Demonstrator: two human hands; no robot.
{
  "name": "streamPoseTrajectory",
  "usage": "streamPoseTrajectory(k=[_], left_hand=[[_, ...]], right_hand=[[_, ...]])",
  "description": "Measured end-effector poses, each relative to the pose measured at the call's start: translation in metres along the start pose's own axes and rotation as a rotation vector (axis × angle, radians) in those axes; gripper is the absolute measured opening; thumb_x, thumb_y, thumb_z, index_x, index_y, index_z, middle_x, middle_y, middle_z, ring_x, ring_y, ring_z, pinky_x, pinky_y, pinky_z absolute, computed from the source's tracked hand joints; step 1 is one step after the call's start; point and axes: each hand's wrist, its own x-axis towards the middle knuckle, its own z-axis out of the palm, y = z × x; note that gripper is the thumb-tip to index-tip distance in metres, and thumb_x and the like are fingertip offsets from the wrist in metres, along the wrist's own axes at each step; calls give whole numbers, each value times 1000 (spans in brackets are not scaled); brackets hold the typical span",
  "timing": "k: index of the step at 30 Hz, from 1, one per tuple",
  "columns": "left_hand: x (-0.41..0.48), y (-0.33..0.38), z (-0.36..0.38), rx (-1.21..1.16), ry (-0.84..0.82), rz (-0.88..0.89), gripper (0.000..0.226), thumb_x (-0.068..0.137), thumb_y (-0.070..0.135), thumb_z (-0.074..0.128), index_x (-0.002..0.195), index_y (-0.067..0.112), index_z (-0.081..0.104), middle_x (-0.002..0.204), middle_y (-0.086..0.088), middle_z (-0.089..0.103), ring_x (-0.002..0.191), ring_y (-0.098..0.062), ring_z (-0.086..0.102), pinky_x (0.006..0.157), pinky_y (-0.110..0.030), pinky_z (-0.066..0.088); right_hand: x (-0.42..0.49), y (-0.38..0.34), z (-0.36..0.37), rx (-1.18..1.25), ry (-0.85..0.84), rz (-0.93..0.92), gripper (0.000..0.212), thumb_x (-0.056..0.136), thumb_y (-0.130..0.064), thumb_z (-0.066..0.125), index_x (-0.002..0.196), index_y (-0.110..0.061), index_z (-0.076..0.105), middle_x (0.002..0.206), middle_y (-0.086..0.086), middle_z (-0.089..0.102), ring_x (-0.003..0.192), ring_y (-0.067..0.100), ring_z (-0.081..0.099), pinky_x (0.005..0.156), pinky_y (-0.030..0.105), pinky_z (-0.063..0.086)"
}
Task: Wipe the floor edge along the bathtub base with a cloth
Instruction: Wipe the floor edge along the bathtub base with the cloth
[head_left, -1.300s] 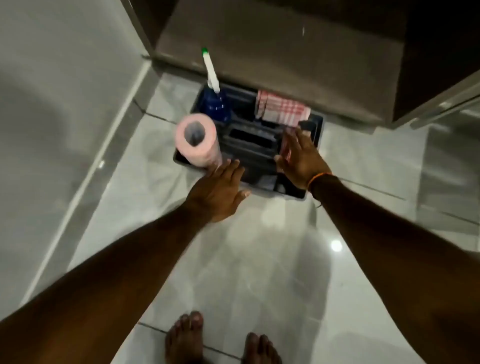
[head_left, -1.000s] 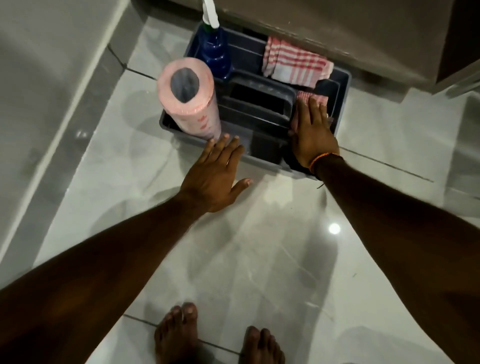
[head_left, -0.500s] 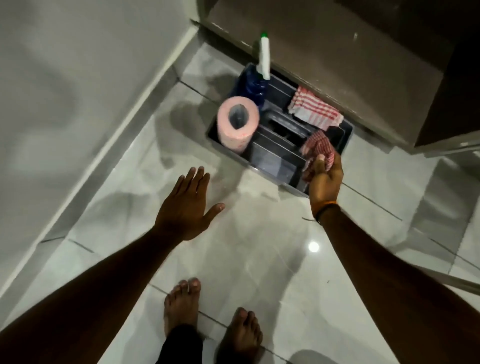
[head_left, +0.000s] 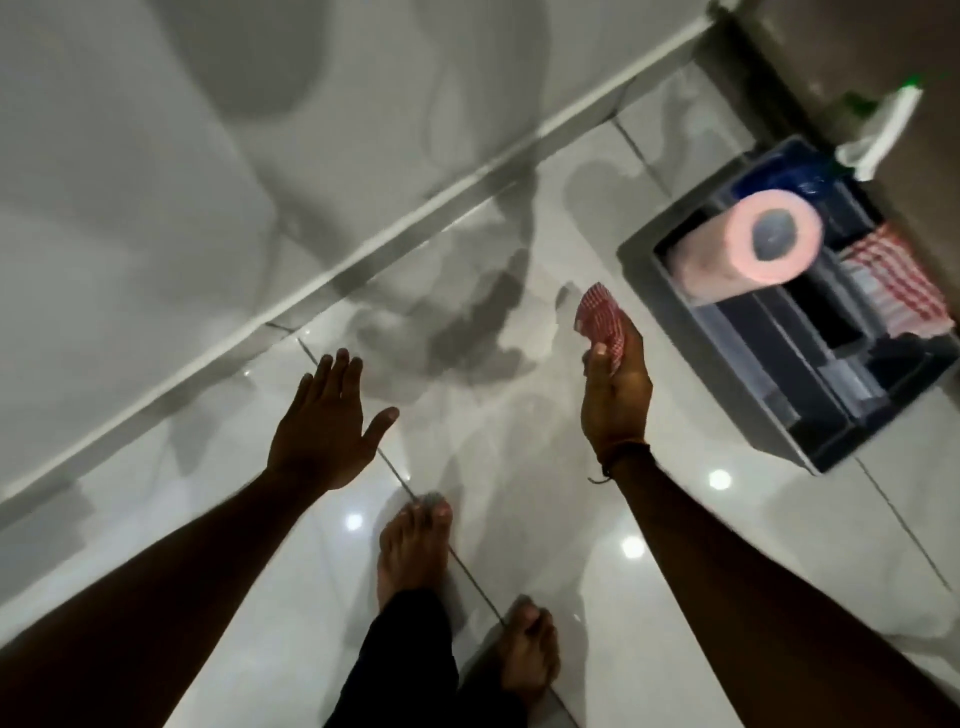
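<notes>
My right hand (head_left: 615, 395) is closed around a folded red-and-white checked cloth (head_left: 600, 319), held in the air above the glossy floor, left of the caddy. My left hand (head_left: 327, 421) hovers open with fingers spread, holding nothing. The white bathtub side (head_left: 208, 171) fills the upper left. Its base meets the floor along a pale edge strip (head_left: 384, 244) that runs diagonally from lower left to upper right, beyond both hands.
A dark plastic caddy (head_left: 789, 452) stands on the floor at the right with a pink paper roll (head_left: 748, 244), a blue spray bottle (head_left: 810, 171) and a striped red-and-white towel (head_left: 893, 291). My bare feet (head_left: 415, 551) stand on the glossy tiles. A dark cabinet lies behind the caddy.
My right hand has lifted the checked cloth out of the caddy and carried it left. The view has swung left toward the bathtub, so the caddy now sits at the right edge.
</notes>
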Motion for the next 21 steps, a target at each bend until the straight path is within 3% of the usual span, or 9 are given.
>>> streamPoseTrajectory(k=[1, 3, 6, 8, 10, 12, 15, 18, 21], left_hand=[[2, -8, 9, -4, 5, -15, 99, 96, 74, 19, 164, 2, 18, 175, -20, 15, 163, -35, 12, 132, -50, 18], [10, -27, 31, -17, 3, -46, 97, 97, 72, 20, 164, 2, 17, 175, -20, 14, 163, -36, 13, 131, -52, 21], [24, -43, 62, -62, 36, -71, 96, 99, 71, 25, 164, 1, 15, 175, -20, 11, 163, -37, 12, 130, -54, 23], [31, -47, 81, -90, 81, -66, 99, 96, 71, 33, 163, 0, 16, 176, -21, 8, 163, -38, 9, 130, -53, 22], [34, -49, 94, -85, 121, -64, 101, 96, 71, 38, 163, 0, 16, 176, -20, 6, 164, -37, 5, 132, -52, 20], [33, -52, 100, -67, 161, -35, 99, 97, 69, 38, 163, -2, 18, 176, -22, 7, 164, -38, 6, 131, -55, 21], [33, -61, 103, -27, 208, 22, 94, 99, 63, 40, 161, -6, 22, 174, -25, 12, 163, -41, 10, 128, -60, 26], [34, -72, 108, 44, 214, 87, 90, 102, 58, 38, 158, -11, 24, 172, -30, 15, 162, -44, 12, 127, -62, 26], [37, -81, 118, 144, 172, 128, 89, 105, 57, 32, 157, -14, 23, 171, -34, 13, 162, -47, 7, 126, -64, 24]], right_hand=[[11, 5, 13, -75, -53, -73, 53, 109, -23, 41, 160, -7, 42, 148, 18, 64, 135, 36, 63, 117, 53, 51], [39, 23, 47, -225, -165, -257, 52, 112, -13, 40, 164, -8, 36, 169, 12, 44, 160, 29, 39, 132, 53, 33], [66, 54, 97, -599, -369, -385, 62, 111, -5, 42, 169, -7, 20, 179, 18, 16, 168, 39, 9, 135, 60, 21], [62, 73, 122, -824, -426, -409, 74, 109, -24, 49, 170, -7, 12, 179, 22, 9, 166, 47, 5, 136, 62, 19], [57, 82, 134, -917, -386, -433, 81, 109, -51, 43, 171, -9, 11, 179, 21, 11, 165, 49, 9, 136, 58, 18], [75, 80, 135, -941, -309, -438, 80, 110, -56, 33, 171, -9, 9, 180, 20, 8, 166, 47, 7, 137, 55, 15], [146, 59, 129, -988, -143, -328, 79, 111, -47, 28, 169, -1, 1, 178, 29, -4, 166, 50, -5, 139, 55, 0], [234, 28, 112, -944, 26, -109, 76, 113, -38, 29, 167, 7, -2, 174, 36, -7, 163, 55, -7, 136, 60, -3], [312, 3, 89, -888, 32, 86, 74, 114, -39, 25, 167, 4, -5, 176, 32, -10, 164, 52, -8, 135, 60, -6]])
